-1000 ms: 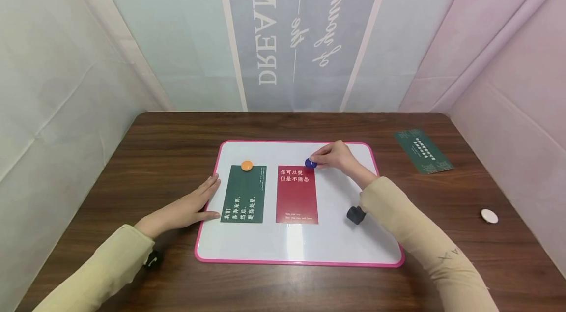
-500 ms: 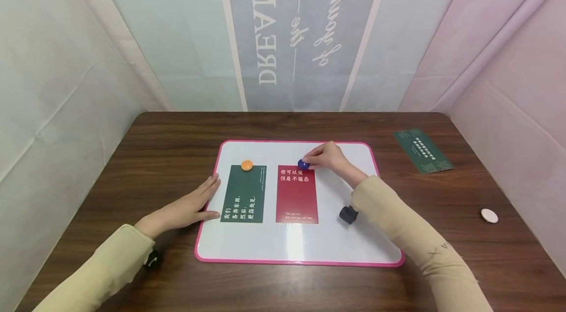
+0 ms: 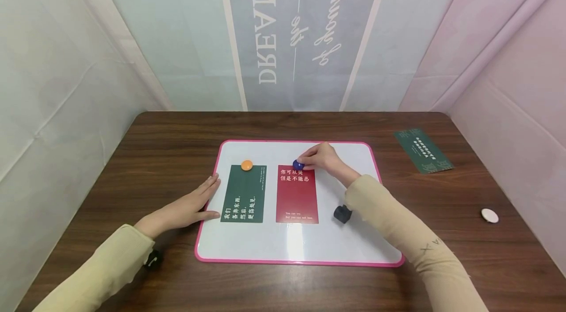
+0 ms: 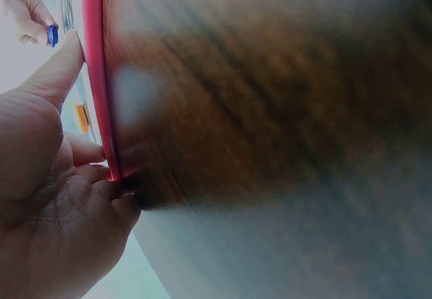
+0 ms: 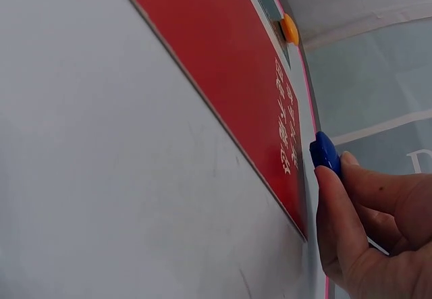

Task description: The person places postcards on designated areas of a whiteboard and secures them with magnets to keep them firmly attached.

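My right hand (image 3: 325,157) pinches a round blue magnet (image 3: 298,165) between thumb and fingers at the top edge of a red card (image 3: 297,199). In the right wrist view the blue magnet (image 5: 325,152) is tilted, its flat side toward the card. My left hand (image 3: 194,206) rests with straight fingers on the left rim of a pink-framed whiteboard (image 3: 345,248); in the left wrist view its fingertips touch the pink frame (image 4: 98,76). A green card (image 3: 243,196) lies on the board's left part, an orange magnet (image 3: 246,165) on its top edge.
Another green card (image 3: 423,151) lies on the brown wooden table (image 3: 168,150) at the back right. A white round magnet (image 3: 489,215) lies near the table's right edge. Fabric curtains (image 3: 300,56) stand behind and at both sides.
My right hand has slid the blue magnet left, from the red card's top right corner to near the middle of its top edge. My left hand has stayed in place.
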`<state>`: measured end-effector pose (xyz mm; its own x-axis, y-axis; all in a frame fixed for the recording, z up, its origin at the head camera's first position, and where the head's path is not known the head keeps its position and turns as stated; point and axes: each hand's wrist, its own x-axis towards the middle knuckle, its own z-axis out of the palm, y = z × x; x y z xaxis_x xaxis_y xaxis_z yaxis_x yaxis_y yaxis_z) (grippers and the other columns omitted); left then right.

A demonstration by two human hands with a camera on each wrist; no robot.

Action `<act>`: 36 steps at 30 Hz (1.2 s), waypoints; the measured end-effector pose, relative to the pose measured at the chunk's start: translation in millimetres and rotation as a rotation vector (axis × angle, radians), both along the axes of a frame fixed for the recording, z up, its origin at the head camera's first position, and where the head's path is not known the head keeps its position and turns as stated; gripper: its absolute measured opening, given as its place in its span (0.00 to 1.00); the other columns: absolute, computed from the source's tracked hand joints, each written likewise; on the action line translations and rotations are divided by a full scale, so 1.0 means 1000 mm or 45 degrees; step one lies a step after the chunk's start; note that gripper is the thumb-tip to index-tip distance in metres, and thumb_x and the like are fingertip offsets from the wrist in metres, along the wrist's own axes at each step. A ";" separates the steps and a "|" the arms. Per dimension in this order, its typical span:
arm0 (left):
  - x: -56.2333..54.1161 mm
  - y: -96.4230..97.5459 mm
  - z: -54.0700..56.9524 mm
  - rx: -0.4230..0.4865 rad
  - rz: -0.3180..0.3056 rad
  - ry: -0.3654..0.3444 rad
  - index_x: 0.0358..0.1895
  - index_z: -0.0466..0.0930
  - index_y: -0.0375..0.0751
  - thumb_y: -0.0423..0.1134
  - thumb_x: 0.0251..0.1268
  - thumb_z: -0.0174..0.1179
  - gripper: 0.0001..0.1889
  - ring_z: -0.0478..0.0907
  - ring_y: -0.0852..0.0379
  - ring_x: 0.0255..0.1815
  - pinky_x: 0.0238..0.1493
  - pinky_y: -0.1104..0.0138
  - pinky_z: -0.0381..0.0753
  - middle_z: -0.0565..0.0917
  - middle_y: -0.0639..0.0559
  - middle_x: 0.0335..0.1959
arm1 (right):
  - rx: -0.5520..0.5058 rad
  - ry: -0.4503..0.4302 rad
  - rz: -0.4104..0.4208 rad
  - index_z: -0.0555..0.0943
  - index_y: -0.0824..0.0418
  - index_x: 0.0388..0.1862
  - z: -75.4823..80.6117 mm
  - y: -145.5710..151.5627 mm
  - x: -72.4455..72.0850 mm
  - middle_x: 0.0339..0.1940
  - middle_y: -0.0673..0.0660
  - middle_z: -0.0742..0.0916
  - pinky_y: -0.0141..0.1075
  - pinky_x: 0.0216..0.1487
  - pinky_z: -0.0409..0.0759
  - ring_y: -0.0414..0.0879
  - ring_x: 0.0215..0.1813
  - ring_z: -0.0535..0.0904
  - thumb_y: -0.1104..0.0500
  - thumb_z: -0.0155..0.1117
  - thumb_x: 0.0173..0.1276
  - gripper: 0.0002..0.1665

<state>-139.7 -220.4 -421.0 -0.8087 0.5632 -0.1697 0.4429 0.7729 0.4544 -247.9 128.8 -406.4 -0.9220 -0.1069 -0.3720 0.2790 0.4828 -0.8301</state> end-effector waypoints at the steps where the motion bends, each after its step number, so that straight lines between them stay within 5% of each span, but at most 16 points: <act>1: 0.000 0.000 0.000 0.000 -0.001 0.002 0.69 0.47 0.28 0.51 0.57 0.60 0.45 0.45 0.38 0.70 0.64 0.49 0.56 0.46 0.35 0.71 | 0.000 0.000 0.001 0.83 0.69 0.40 0.000 -0.001 0.000 0.39 0.65 0.85 0.33 0.34 0.81 0.49 0.36 0.84 0.62 0.68 0.56 0.14; 23: 0.000 0.000 -0.003 0.008 0.009 -0.004 0.69 0.46 0.28 0.53 0.57 0.60 0.46 0.45 0.39 0.71 0.64 0.49 0.56 0.45 0.35 0.71 | 0.048 0.075 0.038 0.83 0.69 0.39 -0.006 -0.005 -0.001 0.37 0.64 0.85 0.32 0.33 0.81 0.47 0.34 0.84 0.62 0.69 0.55 0.14; 32: 0.001 0.000 -0.003 0.006 0.014 -0.012 0.69 0.46 0.29 0.55 0.56 0.59 0.47 0.44 0.39 0.71 0.64 0.49 0.56 0.45 0.36 0.72 | 0.160 0.241 0.228 0.83 0.68 0.39 -0.005 0.001 -0.001 0.36 0.62 0.85 0.33 0.37 0.81 0.47 0.36 0.84 0.60 0.66 0.59 0.13; 36: 0.000 0.000 -0.003 -0.001 0.010 -0.005 0.69 0.46 0.29 0.55 0.57 0.59 0.47 0.44 0.39 0.71 0.64 0.49 0.56 0.45 0.35 0.71 | 0.295 0.407 0.378 0.84 0.65 0.39 -0.002 0.006 -0.001 0.34 0.58 0.86 0.32 0.35 0.80 0.44 0.32 0.81 0.59 0.65 0.60 0.11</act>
